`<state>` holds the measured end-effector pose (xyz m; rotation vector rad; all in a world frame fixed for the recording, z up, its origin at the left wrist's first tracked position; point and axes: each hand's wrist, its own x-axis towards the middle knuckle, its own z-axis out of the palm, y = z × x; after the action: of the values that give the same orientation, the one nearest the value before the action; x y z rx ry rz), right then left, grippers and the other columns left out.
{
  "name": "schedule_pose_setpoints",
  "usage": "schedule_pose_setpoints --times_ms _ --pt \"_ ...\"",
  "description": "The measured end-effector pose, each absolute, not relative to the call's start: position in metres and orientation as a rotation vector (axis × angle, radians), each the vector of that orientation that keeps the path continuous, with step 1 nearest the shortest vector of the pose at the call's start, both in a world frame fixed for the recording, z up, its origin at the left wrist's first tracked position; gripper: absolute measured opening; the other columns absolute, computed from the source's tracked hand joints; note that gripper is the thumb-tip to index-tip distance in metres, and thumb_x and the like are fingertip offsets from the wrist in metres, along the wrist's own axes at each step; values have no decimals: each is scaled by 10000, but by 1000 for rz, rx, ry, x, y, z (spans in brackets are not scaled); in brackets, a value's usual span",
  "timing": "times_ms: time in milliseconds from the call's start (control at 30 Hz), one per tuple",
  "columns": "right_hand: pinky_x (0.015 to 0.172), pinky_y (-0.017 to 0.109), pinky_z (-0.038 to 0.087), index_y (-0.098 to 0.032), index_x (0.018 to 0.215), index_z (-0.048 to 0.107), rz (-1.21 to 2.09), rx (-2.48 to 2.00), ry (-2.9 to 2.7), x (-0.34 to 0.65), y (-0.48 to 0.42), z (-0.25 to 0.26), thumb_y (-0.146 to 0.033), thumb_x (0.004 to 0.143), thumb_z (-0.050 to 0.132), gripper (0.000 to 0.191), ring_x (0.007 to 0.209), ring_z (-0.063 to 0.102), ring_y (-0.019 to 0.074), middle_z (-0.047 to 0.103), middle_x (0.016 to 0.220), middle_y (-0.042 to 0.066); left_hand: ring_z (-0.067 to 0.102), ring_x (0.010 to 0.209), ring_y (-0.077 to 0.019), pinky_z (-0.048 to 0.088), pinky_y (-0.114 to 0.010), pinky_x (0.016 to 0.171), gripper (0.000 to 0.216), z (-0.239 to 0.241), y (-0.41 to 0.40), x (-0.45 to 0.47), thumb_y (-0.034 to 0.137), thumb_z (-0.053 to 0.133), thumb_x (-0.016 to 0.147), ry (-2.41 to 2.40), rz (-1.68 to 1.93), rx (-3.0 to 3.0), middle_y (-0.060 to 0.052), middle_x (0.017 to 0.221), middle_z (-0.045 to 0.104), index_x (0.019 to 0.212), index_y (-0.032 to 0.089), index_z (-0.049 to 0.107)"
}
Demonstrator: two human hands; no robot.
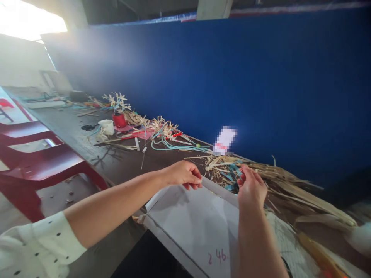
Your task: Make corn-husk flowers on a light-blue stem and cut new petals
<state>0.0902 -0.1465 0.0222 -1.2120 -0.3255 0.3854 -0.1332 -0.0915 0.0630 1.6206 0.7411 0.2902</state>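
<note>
My left hand [183,174] is closed in a pinch over the far edge of a white board [191,224]; what it pinches is too thin to name. My right hand [251,186] is curled just to the right, fingers pressed together beside a heap of dried straw-coloured leaves [278,185] and blue strips [232,173]. What the right fingers hold is too small to make out. Both hands hover above the dark wooden table [121,162].
Further along the table lie straw flowers [117,101], a red cup [119,119], a white cup [107,126], scissors [88,126] and light blue cords [174,146]. Red plastic chairs [34,154] stand on the left. A blue wall [261,85] backs the table.
</note>
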Motion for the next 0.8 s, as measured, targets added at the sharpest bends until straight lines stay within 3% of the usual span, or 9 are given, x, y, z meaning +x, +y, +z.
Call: schedule_pose_setpoints --times_ms 233,467,800 --pt "438 177 380 -166 753 669 425 -1204 -288 93 -145 21 -355 543 757 296 537 490 80 643 732 7 631 672 -98 416 -181 532 360 71 -84 -104 339 692 687 672 394 1434 -74 939 699 973 151 584" --pt "442 149 380 -176 763 695 491 -1162 -259 92 -147 22 -334 531 774 292 563 480 67 641 742 -3 610 677 -71 387 -159 516 307 76 -82 -86 315 696 694 675 496 1350 -62 984 681 945 157 617" --pt "432 154 377 -174 736 696 559 -1180 -319 91 -146 21 -357 538 768 279 550 470 67 634 726 -9 517 605 -36 374 -142 498 293 75 -86 -68 285 734 653 663 677 1242 -43 832 653 891 132 656"
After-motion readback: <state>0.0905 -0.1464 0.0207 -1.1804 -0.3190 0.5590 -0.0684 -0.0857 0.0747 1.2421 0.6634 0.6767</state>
